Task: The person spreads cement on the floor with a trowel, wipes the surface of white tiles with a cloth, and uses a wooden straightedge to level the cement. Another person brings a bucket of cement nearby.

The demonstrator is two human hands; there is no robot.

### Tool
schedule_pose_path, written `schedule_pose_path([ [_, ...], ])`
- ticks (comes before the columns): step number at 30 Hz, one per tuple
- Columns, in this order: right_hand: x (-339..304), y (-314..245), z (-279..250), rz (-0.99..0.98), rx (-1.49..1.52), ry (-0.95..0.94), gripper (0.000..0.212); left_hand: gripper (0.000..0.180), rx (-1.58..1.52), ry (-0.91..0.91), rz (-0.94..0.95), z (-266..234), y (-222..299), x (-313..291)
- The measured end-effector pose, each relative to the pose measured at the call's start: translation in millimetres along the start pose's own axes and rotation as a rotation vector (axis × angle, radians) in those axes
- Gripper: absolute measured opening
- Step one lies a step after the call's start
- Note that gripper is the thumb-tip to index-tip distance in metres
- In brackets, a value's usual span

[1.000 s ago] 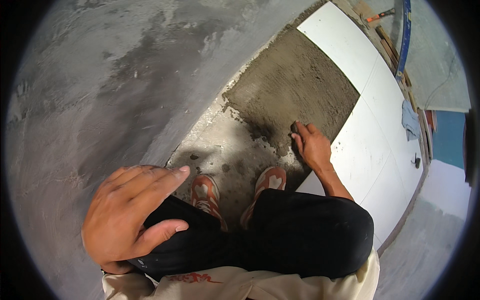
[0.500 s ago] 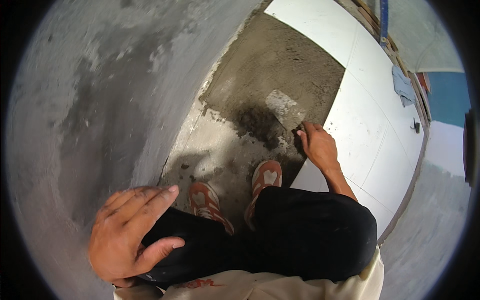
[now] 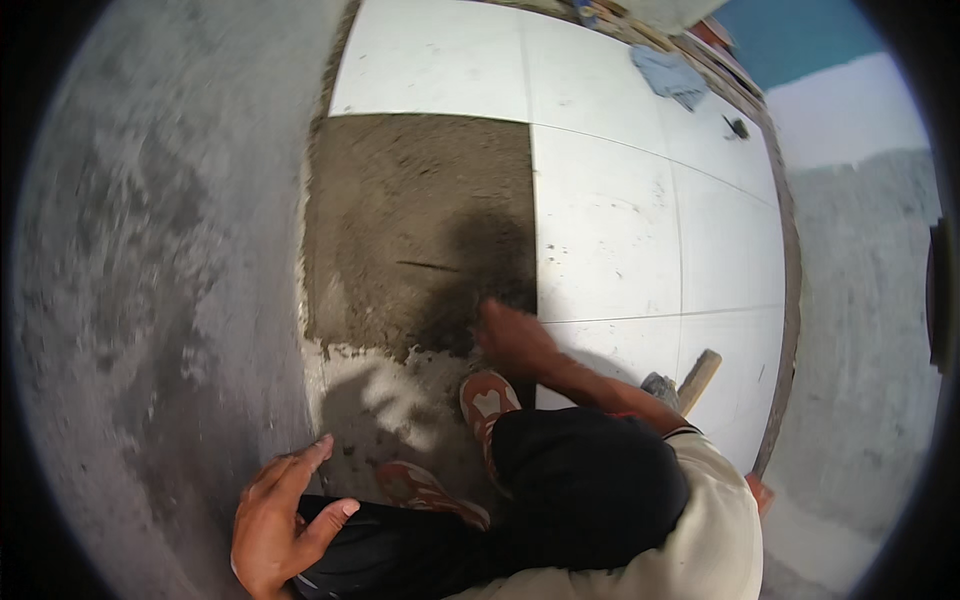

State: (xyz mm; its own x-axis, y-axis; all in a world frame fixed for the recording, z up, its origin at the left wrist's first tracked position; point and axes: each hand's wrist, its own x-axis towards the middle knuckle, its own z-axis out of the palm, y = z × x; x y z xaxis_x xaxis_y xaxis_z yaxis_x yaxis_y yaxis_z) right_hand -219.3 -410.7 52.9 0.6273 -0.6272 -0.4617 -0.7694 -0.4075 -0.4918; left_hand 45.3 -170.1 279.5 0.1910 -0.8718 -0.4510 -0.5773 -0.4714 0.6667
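My right hand (image 3: pixel 505 335) is closed and blurred by motion, low over the right part of a bed of grey-brown mortar (image 3: pixel 400 190). In it is a trowel (image 3: pixel 428 266), whose blade shows only as a thin dark line, edge-on; the handle is hidden by the hand and its shadow. Beside my left knee, my left hand (image 3: pixel 275 525) holds nothing, its fingers stretched and the thumb apart. White floor tiles (image 3: pixel 605 220) border the mortar on its far and right sides.
A rough grey wall (image 3: pixel 170 250) rises along the left. On the tiles lie a blue-grey cloth (image 3: pixel 668 76), a small black object (image 3: pixel 736 127) and a wooden-handled tool (image 3: pixel 700 380) near my right arm. My shoes (image 3: pixel 490 400) stand at the mortar's near edge.
The view has swung right. The trowel blade, flat on the mortar before, now shows edge-on. My right hand has closed more and moved over the mortar; my left hand stays open by the knee.
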Motion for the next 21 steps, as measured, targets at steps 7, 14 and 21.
schedule_pose_path([
  [7, -11.5, 7.0, 31.8, 0.095, 0.467, -0.142, 0.052, 0.066, -0.083, 0.043, -0.046, -1.6, -2.1, 56.0],
  [14, 0.7, -16.5, 83.0, -0.183, 0.579, -0.015, 0.064, 0.065, 0.029, -0.135, 0.075, 8.9, 13.1, 100.3],
  [21, -15.6, 31.2, 55.4, 0.012, 0.466, 0.29, 0.036, 0.052, 0.094, -0.265, -0.185, 20.7, -8.2, 130.2],
])
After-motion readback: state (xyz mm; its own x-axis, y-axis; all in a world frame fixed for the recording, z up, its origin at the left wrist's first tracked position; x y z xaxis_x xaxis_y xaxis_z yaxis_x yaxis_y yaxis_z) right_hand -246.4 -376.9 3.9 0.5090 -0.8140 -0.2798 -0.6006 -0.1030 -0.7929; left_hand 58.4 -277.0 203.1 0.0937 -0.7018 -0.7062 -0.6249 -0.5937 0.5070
